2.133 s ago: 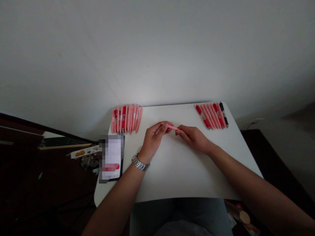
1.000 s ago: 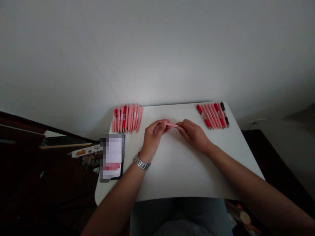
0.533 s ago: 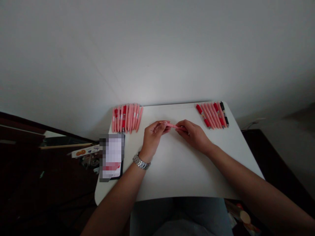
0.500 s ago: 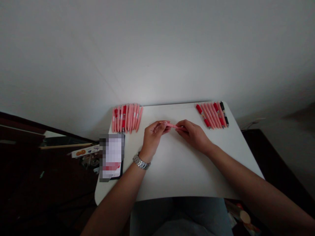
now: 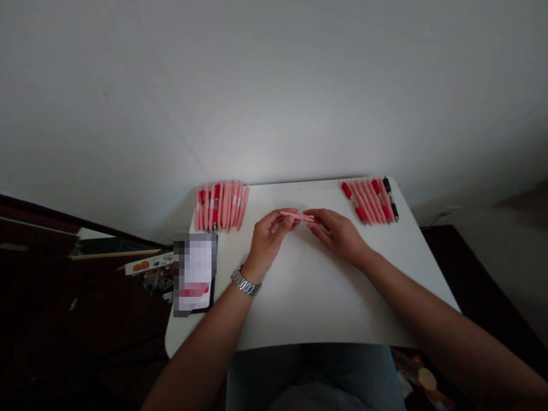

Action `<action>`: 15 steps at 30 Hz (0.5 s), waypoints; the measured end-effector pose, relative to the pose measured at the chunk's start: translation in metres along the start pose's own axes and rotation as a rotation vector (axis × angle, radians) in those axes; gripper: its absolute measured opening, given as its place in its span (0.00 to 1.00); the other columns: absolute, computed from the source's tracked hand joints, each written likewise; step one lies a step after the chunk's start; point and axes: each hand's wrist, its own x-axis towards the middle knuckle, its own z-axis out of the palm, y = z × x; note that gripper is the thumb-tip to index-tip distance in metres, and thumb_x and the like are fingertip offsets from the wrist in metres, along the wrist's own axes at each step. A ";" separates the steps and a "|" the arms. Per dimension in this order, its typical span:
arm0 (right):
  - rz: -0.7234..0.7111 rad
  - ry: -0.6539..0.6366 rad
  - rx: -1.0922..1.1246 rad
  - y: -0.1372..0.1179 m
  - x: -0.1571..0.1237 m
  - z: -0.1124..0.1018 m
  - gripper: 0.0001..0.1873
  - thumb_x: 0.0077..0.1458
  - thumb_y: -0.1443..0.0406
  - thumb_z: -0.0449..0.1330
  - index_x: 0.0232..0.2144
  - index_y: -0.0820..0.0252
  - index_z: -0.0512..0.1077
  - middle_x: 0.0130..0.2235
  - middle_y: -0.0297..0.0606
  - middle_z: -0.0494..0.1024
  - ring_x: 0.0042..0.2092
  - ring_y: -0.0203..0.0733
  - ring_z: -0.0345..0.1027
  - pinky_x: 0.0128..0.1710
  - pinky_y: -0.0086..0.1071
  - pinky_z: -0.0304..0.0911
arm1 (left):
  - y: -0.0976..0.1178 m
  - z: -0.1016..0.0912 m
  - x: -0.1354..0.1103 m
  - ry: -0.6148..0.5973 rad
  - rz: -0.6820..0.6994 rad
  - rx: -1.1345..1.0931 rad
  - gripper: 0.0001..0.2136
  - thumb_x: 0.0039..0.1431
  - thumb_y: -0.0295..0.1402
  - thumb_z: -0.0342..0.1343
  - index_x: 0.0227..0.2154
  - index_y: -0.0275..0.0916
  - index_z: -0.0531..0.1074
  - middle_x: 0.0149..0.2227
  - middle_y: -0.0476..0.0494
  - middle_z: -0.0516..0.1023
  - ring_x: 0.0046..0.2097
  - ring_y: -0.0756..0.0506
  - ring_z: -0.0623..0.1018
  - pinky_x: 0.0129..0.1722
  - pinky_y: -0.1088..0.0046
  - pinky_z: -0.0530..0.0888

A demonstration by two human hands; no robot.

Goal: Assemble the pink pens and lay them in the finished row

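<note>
Right hand [image 5: 340, 235] opened slightly since earlier frame; pink pen [image 5: 302, 217] between hands, above white table [image 5: 303, 302]; left hand [image 5: 269, 235] pinches it; cannot tell whether right grips; loose left pinch could drop pen.

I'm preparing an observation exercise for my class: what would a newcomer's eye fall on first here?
Probably the pink pen at the centre, pinched in the left hand, with the right hand at its other end. Next come the left row of pens and the right row of pens, mostly pink, at the far corners of the white table. The silver watch on the left wrist may follow.
</note>
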 end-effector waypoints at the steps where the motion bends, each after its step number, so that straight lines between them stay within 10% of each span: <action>1: -0.010 -0.001 -0.004 0.000 0.000 -0.001 0.15 0.70 0.60 0.53 0.54 0.58 0.70 0.41 0.44 0.80 0.41 0.45 0.73 0.41 0.37 0.67 | -0.001 0.000 0.000 0.002 0.000 -0.002 0.16 0.62 0.43 0.63 0.46 0.37 0.80 0.44 0.40 0.83 0.45 0.46 0.82 0.52 0.66 0.78; 15: -0.024 0.035 0.019 0.000 0.002 0.000 0.09 0.68 0.61 0.55 0.47 0.56 0.71 0.39 0.41 0.75 0.37 0.42 0.70 0.35 0.35 0.66 | -0.002 -0.001 0.002 0.045 0.018 0.005 0.15 0.61 0.43 0.64 0.43 0.38 0.78 0.41 0.40 0.82 0.41 0.47 0.82 0.48 0.67 0.80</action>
